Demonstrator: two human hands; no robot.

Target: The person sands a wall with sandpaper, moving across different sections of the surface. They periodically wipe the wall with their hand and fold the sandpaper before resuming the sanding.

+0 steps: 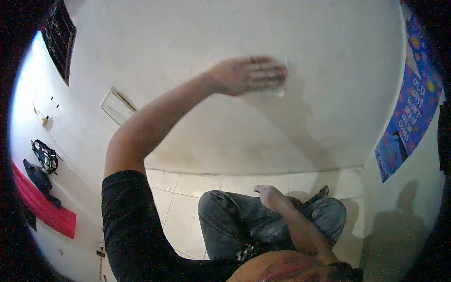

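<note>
At the upper middle, my left hand (pixel 256 75) lies against the pale wall (pixel 211 127), its fingers stretched side by side and blurred. Under the fingers is a flat whitish piece (pixel 281 93), pressed to the wall, its edge showing past them. Low in the view, my right hand (pixel 271 197) rests over my lap near the grey trousers (pixel 221 221). It looks dusted with white, holds nothing visible, and one finger or the thumb stands apart from the rest.
A white rectangular fitting (pixel 117 104) sits on the wall at the left. A blue poster with lettering (pixel 408 113) hangs at the right. Pink cloth (pixel 51 214) and a dark bag (pixel 45 156) hang at the far left. Pale tiles (pixel 185 211) cover the floor.
</note>
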